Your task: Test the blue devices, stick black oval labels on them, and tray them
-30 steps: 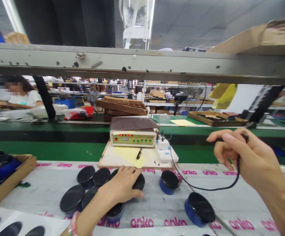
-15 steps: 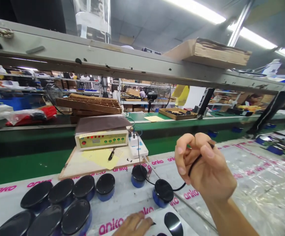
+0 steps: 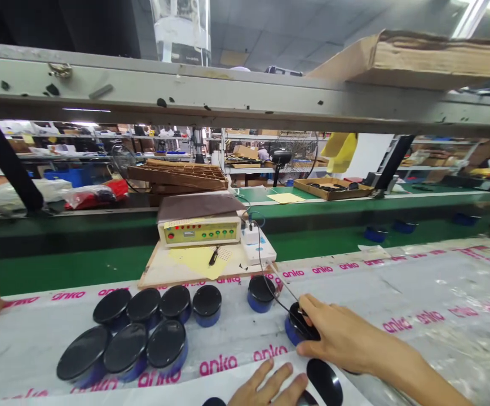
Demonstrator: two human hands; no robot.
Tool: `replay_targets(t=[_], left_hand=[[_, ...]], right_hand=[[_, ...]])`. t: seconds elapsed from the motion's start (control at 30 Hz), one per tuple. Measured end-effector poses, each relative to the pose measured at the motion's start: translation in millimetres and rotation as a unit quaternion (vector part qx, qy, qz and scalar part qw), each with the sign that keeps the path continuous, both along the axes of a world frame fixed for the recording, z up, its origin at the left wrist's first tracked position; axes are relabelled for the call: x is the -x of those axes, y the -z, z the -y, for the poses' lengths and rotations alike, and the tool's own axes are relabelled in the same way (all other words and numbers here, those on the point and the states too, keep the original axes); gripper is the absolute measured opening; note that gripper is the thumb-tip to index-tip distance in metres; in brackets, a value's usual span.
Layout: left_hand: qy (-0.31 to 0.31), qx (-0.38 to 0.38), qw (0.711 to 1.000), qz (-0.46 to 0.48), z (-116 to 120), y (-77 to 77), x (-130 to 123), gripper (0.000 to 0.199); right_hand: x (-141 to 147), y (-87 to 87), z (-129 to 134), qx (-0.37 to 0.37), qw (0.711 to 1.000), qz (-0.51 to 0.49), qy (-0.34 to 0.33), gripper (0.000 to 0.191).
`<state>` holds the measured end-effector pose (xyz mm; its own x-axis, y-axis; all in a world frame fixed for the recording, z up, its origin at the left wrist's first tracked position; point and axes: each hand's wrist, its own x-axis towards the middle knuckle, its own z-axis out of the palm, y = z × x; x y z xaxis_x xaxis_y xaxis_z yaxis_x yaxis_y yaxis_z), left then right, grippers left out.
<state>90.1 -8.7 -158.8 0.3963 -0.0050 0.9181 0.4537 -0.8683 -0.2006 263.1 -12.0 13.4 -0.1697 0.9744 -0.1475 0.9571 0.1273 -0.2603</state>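
Observation:
Fingers and thumb of my right hand (image 3: 329, 335) close round a black-topped blue round case (image 3: 296, 326) at the right of the table, with a thin black cable running over it. My left hand (image 3: 270, 389) lies with spread fingers on a white sheet (image 3: 236, 380) that bears black discs (image 3: 325, 382). Another round case (image 3: 261, 293) stands by itself behind. Several more cases (image 3: 166, 344) are grouped on the left.
Behind the cases, a tester box with lit buttons (image 3: 200, 232) and a white power strip (image 3: 259, 250) rest on a board (image 3: 154, 270). A green conveyor (image 3: 101, 262) crosses behind. A metal shelf beam (image 3: 270, 96) spans above.
My right hand has come down from the air, where it held the black cable, onto the round case. My left hand's fingers are spread wider on the sheet. The view has shifted.

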Motion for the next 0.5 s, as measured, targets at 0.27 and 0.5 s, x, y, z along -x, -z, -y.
replay_targets(t=[0.27,0.5], left_hand=[[0.036,0.055,0.967,-0.246,5,-17.3,23,0.017],[-0.007,0.182,0.907,-0.379,18,-70.7,121,0.037]], right_hand=[[33,19.9,-4,0.008,0.993,-0.115,-0.015,0.028],[-64,-11.9,-24,-0.159,0.923,-0.25,0.244,0.057]])
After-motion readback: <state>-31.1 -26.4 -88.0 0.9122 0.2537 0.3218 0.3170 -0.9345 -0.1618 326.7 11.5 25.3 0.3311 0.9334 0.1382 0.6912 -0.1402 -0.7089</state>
